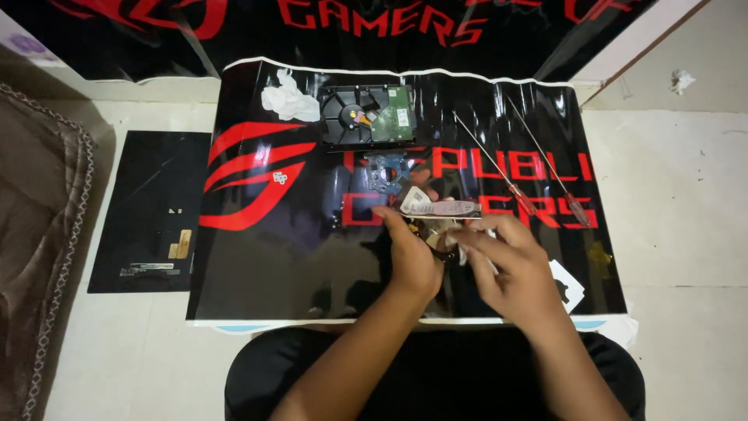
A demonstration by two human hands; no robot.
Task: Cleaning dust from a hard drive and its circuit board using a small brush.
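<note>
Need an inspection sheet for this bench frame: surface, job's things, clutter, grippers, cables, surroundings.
Surface: glossy black mat with red graphics, laid on a pale floor.
Job's things: thin shiny disc-shaped metal part held between both hands; opened black hard drive with green circuit board at the mat's far edge; small blue circuit board lies before it.
Clutter: crumpled white tissue beside the drive; two long thin screwdrivers with red handles on the right of the mat.
Grippers: left hand and right hand both grip the part with their fingers.
Cables: nothing seen.
Surroundings: flat black panel on the floor at left; brown fabric at far left.
</note>
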